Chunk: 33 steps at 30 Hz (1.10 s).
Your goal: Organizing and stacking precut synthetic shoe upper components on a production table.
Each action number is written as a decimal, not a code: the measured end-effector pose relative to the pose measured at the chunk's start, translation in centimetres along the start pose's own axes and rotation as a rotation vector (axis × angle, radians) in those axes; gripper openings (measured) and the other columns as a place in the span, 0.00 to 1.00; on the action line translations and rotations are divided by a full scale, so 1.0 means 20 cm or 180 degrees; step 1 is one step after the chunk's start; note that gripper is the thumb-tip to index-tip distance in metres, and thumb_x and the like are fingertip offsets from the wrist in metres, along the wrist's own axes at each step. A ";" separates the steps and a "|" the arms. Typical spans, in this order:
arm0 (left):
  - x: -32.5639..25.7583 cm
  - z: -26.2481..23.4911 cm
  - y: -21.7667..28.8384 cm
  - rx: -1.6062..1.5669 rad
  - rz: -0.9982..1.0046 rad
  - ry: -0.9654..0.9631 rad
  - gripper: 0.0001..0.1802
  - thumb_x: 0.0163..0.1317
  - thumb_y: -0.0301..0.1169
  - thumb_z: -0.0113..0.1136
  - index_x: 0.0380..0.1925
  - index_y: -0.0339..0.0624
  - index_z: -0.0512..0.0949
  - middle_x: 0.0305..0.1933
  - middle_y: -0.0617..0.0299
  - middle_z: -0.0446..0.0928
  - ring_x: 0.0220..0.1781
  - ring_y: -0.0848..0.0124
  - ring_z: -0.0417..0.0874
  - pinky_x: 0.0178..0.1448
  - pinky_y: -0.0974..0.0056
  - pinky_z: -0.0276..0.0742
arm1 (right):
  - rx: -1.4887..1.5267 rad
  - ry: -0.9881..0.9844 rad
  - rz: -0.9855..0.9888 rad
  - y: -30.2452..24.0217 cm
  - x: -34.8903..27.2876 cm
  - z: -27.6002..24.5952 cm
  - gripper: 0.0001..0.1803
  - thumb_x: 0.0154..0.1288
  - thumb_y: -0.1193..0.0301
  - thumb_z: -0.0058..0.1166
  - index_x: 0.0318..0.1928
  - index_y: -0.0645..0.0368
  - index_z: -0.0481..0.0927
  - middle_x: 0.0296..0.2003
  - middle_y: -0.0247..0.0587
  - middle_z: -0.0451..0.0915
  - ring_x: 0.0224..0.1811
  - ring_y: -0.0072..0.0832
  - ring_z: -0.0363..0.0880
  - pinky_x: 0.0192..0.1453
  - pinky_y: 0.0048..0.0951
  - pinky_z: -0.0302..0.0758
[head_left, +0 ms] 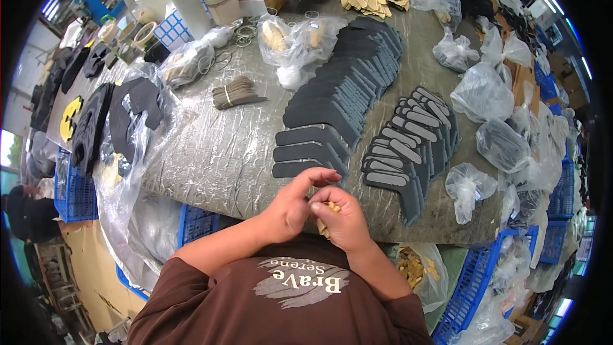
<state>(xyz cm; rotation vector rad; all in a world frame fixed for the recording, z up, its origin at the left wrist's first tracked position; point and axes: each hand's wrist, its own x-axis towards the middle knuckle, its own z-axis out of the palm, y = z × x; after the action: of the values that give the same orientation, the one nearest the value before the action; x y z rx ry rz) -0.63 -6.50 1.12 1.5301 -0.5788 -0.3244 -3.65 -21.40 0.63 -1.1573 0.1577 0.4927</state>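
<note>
Close to my body, at the table's near edge, my two hands meet. My right hand (345,220) is closed around several small tan pieces (327,220), which stick out below its fingers; their exact kind is hard to make out. My left hand (297,201) is right beside it, its upper fingers stretched out and apart from the thumb, with nothing visible in them. Just beyond the hands lies a long overlapping row of dark grey angled fabric pieces (313,135). To the right is a fanned stack of similar pieces with light grey strips (408,134).
A tied bundle of brown strips (236,93) lies on the table (211,153). Clear plastic bags (485,92) line the right side. Jars and a white tumbler (188,6) stand back left. Below right are a bag of tan pieces (418,271) and a blue crate (469,294).
</note>
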 end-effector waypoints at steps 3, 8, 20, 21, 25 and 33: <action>-0.02 -0.02 -0.05 -0.0826 -0.0442 0.0155 0.50 0.57 0.73 0.25 0.61 0.38 0.60 0.60 0.53 0.65 0.58 0.64 0.68 0.58 0.60 0.67 | 0.0081 0.0015 -0.0203 0.02 0.00 0.00 0.04 0.62 0.76 0.54 0.32 0.62 0.81 0.24 0.30 0.76 0.24 0.11 0.70 0.25 0.17 0.65; -0.01 -0.01 -0.06 0.0578 0.0356 0.0165 0.55 0.51 0.75 0.34 0.62 0.36 0.57 0.55 0.50 0.70 0.50 0.57 0.75 0.53 0.56 0.72 | -0.1332 0.0141 -0.0920 0.00 0.00 0.04 0.04 0.61 0.76 0.55 0.32 0.65 0.80 0.26 0.36 0.79 0.27 0.16 0.73 0.29 0.23 0.69; -0.04 0.02 -0.07 -0.0170 0.0306 0.0123 0.48 0.60 0.69 0.31 0.60 0.34 0.60 0.54 0.48 0.70 0.53 0.58 0.74 0.58 0.59 0.68 | -0.0891 0.0013 -0.0173 -0.01 0.00 0.04 0.05 0.60 0.74 0.55 0.29 0.63 0.79 0.20 0.28 0.74 0.20 0.14 0.69 0.24 0.19 0.67; -0.04 0.02 -0.07 -0.0735 0.0078 0.0224 0.45 0.63 0.66 0.29 0.58 0.33 0.63 0.54 0.49 0.70 0.54 0.60 0.74 0.60 0.60 0.67 | -0.0485 -0.0093 -0.0108 0.02 0.01 0.02 0.04 0.62 0.74 0.53 0.31 0.62 0.78 0.21 0.27 0.73 0.21 0.13 0.68 0.24 0.18 0.66; -0.03 -0.04 -0.06 -0.0293 0.0211 0.0458 0.20 0.66 0.42 0.52 0.46 0.37 0.76 0.50 0.52 0.74 0.53 0.61 0.74 0.59 0.60 0.68 | 0.0988 -0.0361 0.0000 0.05 0.01 -0.02 0.03 0.65 0.75 0.46 0.37 0.58 0.73 0.26 0.27 0.72 0.25 0.11 0.67 0.26 0.15 0.63; 0.04 -0.17 -0.05 0.0664 -0.0016 0.0960 0.03 0.53 0.26 0.65 0.27 0.42 0.80 0.27 0.65 0.77 0.29 0.74 0.77 0.34 0.69 0.73 | 0.1775 0.0828 -0.0659 -0.04 -0.07 -0.11 0.04 0.64 0.77 0.37 0.33 0.56 0.66 0.27 0.35 0.68 0.24 0.20 0.65 0.23 0.22 0.65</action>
<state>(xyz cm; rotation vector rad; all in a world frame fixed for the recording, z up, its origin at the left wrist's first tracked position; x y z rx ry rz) 2.11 -4.11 0.43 1.7416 -0.3785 -0.0339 -4.22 -23.96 0.95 -0.6739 0.3711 0.0962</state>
